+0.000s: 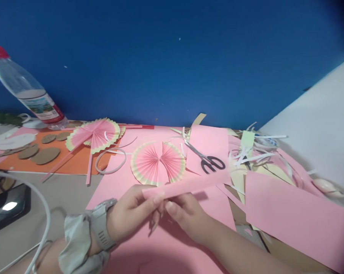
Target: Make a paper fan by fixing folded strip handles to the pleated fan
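Note:
A long pink paper strip (pixel 199 184) runs from my left hand (pixel 137 211) up toward the right. My left hand, with a grey watch on the wrist, pinches its left end between thumb and fingers. Just below the strip, my right hand (pixel 187 215) has its fingers closed around the strip's lower edge, close to my left fingertips. Behind my hands lies a pleated pink paper fan (pixel 149 163) with a pale yellow-green rim, spread in a near circle with a gap on the right side. Black-handled scissors (pixel 207 159) rest on pink paper (pixel 208 139) behind the strip.
More pleated fans with pink sticks (pixel 94 133) lie at the left on orange paper (pixel 83 163), beside brown cardboard ovals (pixel 46 155). A plastic bottle (pixel 31 91) stands behind them. Paper scraps (pixel 257 156) and a pink sheet (pixel 292 213) lie right. A phone (pixel 8 209) and white cable sit left.

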